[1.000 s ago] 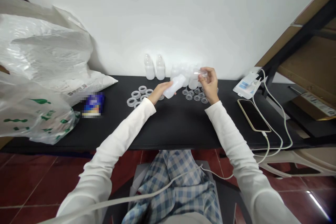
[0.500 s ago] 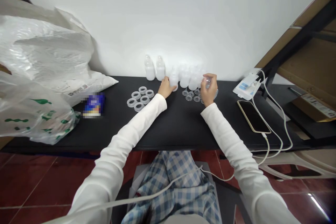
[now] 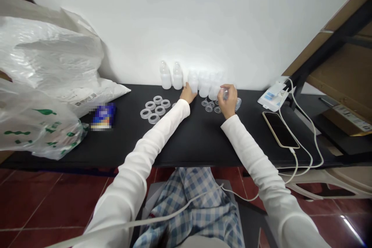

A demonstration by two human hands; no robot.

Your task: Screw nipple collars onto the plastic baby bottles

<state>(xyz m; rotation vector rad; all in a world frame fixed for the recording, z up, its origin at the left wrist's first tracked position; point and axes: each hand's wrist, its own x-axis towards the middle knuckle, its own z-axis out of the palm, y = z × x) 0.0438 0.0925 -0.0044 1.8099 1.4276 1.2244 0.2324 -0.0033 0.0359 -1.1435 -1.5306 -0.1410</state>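
Observation:
Two capped white bottles point(image 3: 171, 77) stand upright by the wall. Just right of them, my left hand point(image 3: 188, 93) has its fingers around the lower part of another white bottle point(image 3: 193, 80). More pale bottles point(image 3: 204, 85) stand in a group beyond it. My right hand point(image 3: 228, 100) is closed on a clear cap point(image 3: 226, 93), in front of the right end of that group. Several small clear nipples point(image 3: 209, 108) lie between my hands. Several translucent rings point(image 3: 154, 118) lie on the black table point(image 3: 200, 139) to the left; one is partly hidden by my left sleeve.
Large white plastic bags point(image 3: 49, 62) fill the left side, with a blue packet point(image 3: 104, 116) beside them. A phone point(image 3: 280, 130) with a white cable lies on the right, near a white power strip point(image 3: 273, 96). More clear caps point(image 3: 238, 104) sit right of my right hand.
My left hand has shifted slightly right and up beside the bottle. My right hand has moved a little left with the clear cap, uncovering clear caps behind it.

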